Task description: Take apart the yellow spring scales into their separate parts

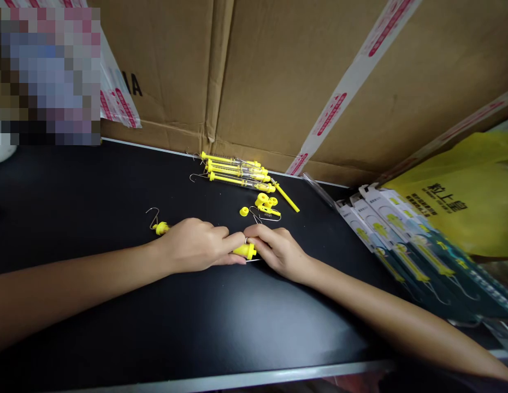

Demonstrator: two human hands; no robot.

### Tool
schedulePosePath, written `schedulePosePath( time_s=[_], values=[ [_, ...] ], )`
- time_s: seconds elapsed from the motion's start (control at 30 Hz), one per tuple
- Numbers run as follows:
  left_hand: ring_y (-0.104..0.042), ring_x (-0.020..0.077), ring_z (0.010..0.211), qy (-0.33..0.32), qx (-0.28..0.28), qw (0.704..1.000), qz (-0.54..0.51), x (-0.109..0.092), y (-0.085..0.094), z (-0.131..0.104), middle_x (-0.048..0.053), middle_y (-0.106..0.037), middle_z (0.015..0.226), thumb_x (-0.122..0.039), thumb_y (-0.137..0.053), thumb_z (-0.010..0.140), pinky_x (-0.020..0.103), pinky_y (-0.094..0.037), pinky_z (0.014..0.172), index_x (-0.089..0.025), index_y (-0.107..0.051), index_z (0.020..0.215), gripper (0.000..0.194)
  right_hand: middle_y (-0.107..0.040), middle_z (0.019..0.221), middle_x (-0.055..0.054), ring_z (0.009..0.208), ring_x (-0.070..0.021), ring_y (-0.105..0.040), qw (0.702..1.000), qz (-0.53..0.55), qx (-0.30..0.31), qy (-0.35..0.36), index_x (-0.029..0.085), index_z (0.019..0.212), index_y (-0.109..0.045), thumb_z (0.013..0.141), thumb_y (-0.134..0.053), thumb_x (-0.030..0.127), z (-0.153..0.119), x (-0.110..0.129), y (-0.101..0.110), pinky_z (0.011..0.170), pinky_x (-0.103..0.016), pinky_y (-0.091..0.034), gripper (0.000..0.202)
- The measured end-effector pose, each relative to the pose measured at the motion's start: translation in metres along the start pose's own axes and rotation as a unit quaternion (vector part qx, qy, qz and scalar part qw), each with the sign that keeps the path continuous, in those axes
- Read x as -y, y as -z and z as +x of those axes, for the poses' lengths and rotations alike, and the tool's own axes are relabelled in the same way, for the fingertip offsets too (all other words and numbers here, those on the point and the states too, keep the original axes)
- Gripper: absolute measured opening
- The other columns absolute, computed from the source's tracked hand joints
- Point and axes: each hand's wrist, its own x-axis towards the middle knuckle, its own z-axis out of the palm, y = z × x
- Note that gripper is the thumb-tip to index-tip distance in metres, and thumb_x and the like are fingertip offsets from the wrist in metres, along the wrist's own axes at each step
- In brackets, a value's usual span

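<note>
My left hand (200, 244) is closed around a tubular spring scale, which lies sideways above the black table. Its yellow end cap (249, 251) pokes out on the right. From the other side of the fist shows a yellow cap (161, 228) with a metal hook (153, 217). My right hand (278, 251) pinches a thin metal wire piece close to the right end cap, with fingertips almost meeting those of the left. Most of the tube is hidden by my left fingers. Loose yellow caps (262, 200) and metal hooks (270, 218) lie just beyond my right hand.
Several yellow spring scales (237, 172) lie side by side at the table's back, beside a yellow strip (287, 197). Cardboard boxes (270, 82) wall off the rear. Printed packages (413, 245) and a yellow bag (462, 202) stand at right. The table's front edge (237, 379) is near.
</note>
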Motion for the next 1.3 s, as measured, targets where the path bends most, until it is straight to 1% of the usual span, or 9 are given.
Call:
schedulePosePath(
  time_s=[0.23,0.43,0.6,0.73,0.83,0.97,1.1,1.2,1.3],
  values=[
    [-0.055,0.0131,0.045,0.002,0.026,0.999,-0.023,0.001,0.001,0.001,-0.003,-0.056,0.055,-0.051,-0.032,0.093,0.023,-0.020,0.040,-0.020,-0.051,0.086,0.037,-0.057,0.069,0.001,0.053,-0.0078,-0.049,1.000,0.004,-0.017,-0.008,0.019,0.096,-0.052,0.095,-0.037,0.029,0.001,0.001,-0.002,0.052,-0.018,-0.038,0.017],
    [-0.053,0.0105,0.045,0.023,-0.030,0.999,0.020,-0.004,0.002,0.000,-0.003,-0.054,0.055,-0.049,-0.034,0.093,0.022,-0.021,0.042,-0.020,-0.053,0.088,0.035,-0.058,0.072,0.001,0.057,-0.0080,-0.051,0.999,0.025,-0.031,-0.020,0.019,0.094,-0.053,0.095,-0.039,0.029,0.002,0.002,-0.003,0.056,-0.018,-0.040,0.017],
    [-0.052,0.0099,0.045,0.017,-0.047,0.998,0.034,-0.007,0.003,0.001,-0.004,-0.052,0.053,-0.050,-0.035,0.093,0.024,-0.021,0.043,-0.020,-0.054,0.083,0.037,-0.059,0.076,0.000,0.062,-0.0086,-0.053,0.997,0.044,-0.052,-0.037,0.019,0.095,-0.052,0.094,-0.040,0.028,0.004,0.002,-0.002,0.061,-0.018,-0.042,0.015],
    [-0.052,0.0101,0.046,0.035,-0.058,0.997,0.032,-0.004,0.002,0.002,-0.003,-0.052,0.053,-0.049,-0.036,0.093,0.023,-0.022,0.043,-0.019,-0.053,0.080,0.037,-0.059,0.074,0.001,0.059,-0.0081,-0.052,0.998,0.046,-0.038,-0.031,0.020,0.094,-0.053,0.094,-0.041,0.026,0.003,0.003,-0.001,0.058,-0.018,-0.040,0.014],
    [-0.054,0.0105,0.049,0.062,-0.047,0.996,0.036,0.001,0.001,0.002,-0.003,-0.054,0.056,-0.049,-0.038,0.092,0.024,-0.023,0.044,-0.018,-0.052,0.078,0.037,-0.057,0.068,0.002,0.055,-0.0080,-0.050,0.997,0.030,-0.049,-0.055,0.019,0.094,-0.053,0.093,-0.041,0.027,0.001,0.002,0.000,0.055,-0.018,-0.038,0.014],
    [-0.060,0.0119,0.056,0.109,-0.023,0.993,0.033,0.009,-0.001,0.001,-0.002,-0.060,0.064,-0.051,-0.039,0.091,0.024,-0.026,0.045,-0.018,-0.053,0.088,0.036,-0.059,0.066,0.003,0.054,-0.0082,-0.051,0.991,-0.013,-0.086,-0.103,0.019,0.093,-0.057,0.092,-0.046,0.029,0.000,-0.003,0.000,0.055,-0.019,-0.037,0.015],
    [-0.062,0.0133,0.061,0.120,-0.019,0.992,0.018,0.011,-0.002,0.001,-0.002,-0.061,0.069,-0.048,-0.041,0.091,0.024,-0.030,0.047,-0.018,-0.053,0.092,0.032,-0.062,0.067,0.002,0.056,-0.0104,-0.055,0.986,-0.054,-0.086,-0.132,0.021,0.099,-0.061,0.090,-0.049,0.031,0.001,-0.007,0.001,0.055,-0.020,-0.039,0.018],
    [-0.062,0.0138,0.062,0.124,-0.017,0.992,0.012,0.010,-0.002,0.001,-0.002,-0.062,0.071,-0.044,-0.044,0.090,0.024,-0.032,0.049,-0.018,-0.053,0.092,0.027,-0.068,0.082,-0.001,0.068,-0.0127,-0.061,0.987,-0.059,-0.070,-0.129,0.023,0.106,-0.061,0.091,-0.048,0.030,0.002,-0.007,0.002,0.064,-0.022,-0.044,0.021],
    [-0.063,0.0141,0.064,0.128,-0.021,0.992,0.009,0.010,-0.002,0.001,-0.002,-0.062,0.072,-0.041,-0.045,0.089,0.025,-0.033,0.050,-0.019,-0.053,0.092,0.024,-0.067,0.099,-0.004,0.081,-0.0149,-0.062,0.989,-0.057,-0.084,-0.111,0.022,0.107,-0.059,0.092,-0.046,0.028,0.001,-0.006,0.004,0.073,-0.025,-0.045,0.021]
  ],
)
